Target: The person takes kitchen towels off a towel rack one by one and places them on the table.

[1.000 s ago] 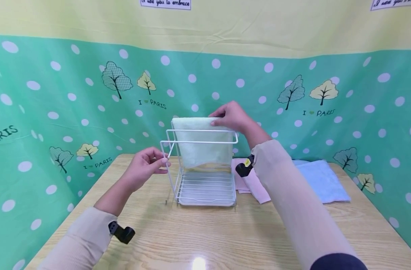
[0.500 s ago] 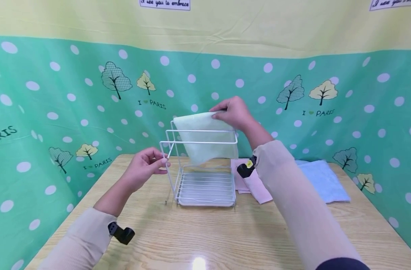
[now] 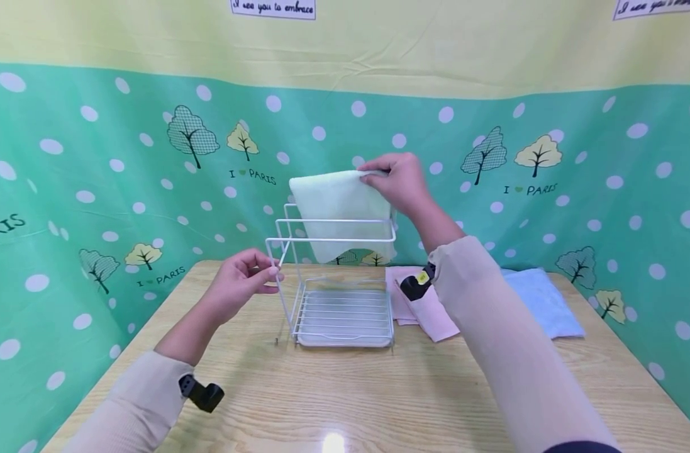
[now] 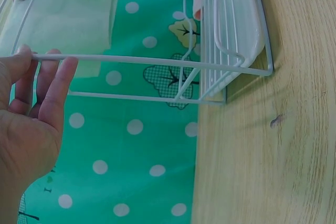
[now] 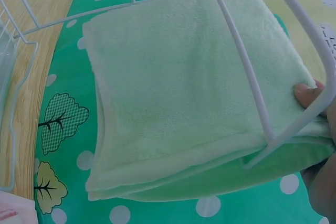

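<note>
A folded pale green towel [image 3: 345,201] hangs from my right hand [image 3: 400,182], which pinches its top edge near the right corner. Its lower part is behind the upper bars of a white wire rack [image 3: 336,240], clear of the tray. In the right wrist view the towel [image 5: 178,87] shows several layers, with rack bars crossing in front. My left hand [image 3: 239,283] pinches the rack's front left upright; the left wrist view shows the thumb and fingertips on that bar [image 4: 131,59]. A white tray [image 3: 345,340] forms the rack's base.
Behind and right of the rack lies a folded pink towel [image 3: 435,314], partly hidden by the right forearm. A blue towel [image 3: 548,302] sits further right. The wooden table [image 3: 299,402] ends at a green dotted curtain [image 3: 152,126] at the back.
My right hand has risen, lifting the green towel from its place on the rack's rear bar to higher above the rack. My left hand has stayed on the upright.
</note>
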Action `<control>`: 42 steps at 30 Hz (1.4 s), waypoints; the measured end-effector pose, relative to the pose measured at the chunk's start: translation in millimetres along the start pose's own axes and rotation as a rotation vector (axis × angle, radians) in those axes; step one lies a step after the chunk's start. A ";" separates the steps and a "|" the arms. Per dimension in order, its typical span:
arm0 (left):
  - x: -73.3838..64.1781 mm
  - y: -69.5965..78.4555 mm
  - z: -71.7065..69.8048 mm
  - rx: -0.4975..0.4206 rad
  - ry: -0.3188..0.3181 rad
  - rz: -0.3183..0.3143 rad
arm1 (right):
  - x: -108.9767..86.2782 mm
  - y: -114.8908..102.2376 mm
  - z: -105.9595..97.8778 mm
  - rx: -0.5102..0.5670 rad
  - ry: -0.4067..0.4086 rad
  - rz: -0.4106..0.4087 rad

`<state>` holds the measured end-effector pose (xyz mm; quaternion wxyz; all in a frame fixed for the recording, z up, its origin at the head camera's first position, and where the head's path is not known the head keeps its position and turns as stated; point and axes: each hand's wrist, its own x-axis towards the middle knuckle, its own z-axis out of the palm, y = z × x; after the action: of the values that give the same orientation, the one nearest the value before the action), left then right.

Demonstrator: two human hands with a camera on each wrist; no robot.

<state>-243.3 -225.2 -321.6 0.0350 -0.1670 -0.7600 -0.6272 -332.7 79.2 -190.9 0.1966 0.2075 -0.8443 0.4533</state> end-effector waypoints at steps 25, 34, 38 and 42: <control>-1.3 2.6 1.1 -0.021 -0.001 0.005 | -9.6 -3.0 -29.1 0.439 0.051 0.271; -1.7 3.3 1.7 -0.004 0.002 -0.008 | -18.0 -0.7 -38.2 0.558 0.049 0.317; -2.0 3.5 1.8 0.000 0.001 -0.010 | -21.1 2.6 -41.3 0.628 0.067 0.309; -1.9 3.5 1.7 -0.007 -0.002 -0.006 | -25.0 4.2 -45.2 0.703 0.095 0.284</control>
<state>-240.2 -223.5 -319.1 0.0319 -0.1655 -0.7584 -0.6296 -307.5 124.0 -183.7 0.0878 0.1220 -0.6475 0.7471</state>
